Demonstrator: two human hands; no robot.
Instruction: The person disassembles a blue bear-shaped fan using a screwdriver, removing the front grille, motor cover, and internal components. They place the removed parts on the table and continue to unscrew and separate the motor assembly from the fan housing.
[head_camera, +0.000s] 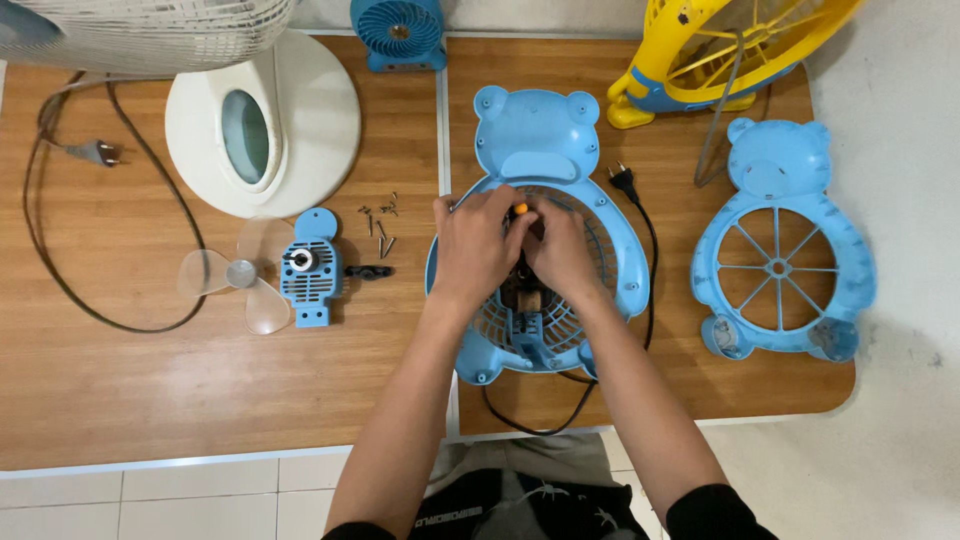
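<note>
A blue bear-shaped fan housing (538, 140) lies flat on the wooden table (200, 380), its round grille toward me. Both my hands are over the grille's middle. My left hand (475, 245) and my right hand (562, 250) close together around a small tool with an orange tip (520, 209), held over the brown motor (527, 297) in the housing. What the tool's end touches is hidden by my fingers. The housing's black cord (645, 260) and plug (623, 181) trail to the right.
Left of the housing lie several loose screws (380, 222), a black part (368, 271), a blue motor cover (311, 268) and a clear fan blade (240, 275). The blue front grille (780, 250) lies right. A white fan base (265, 120), small blue fan (400, 32) and yellow fan (720, 50) stand behind.
</note>
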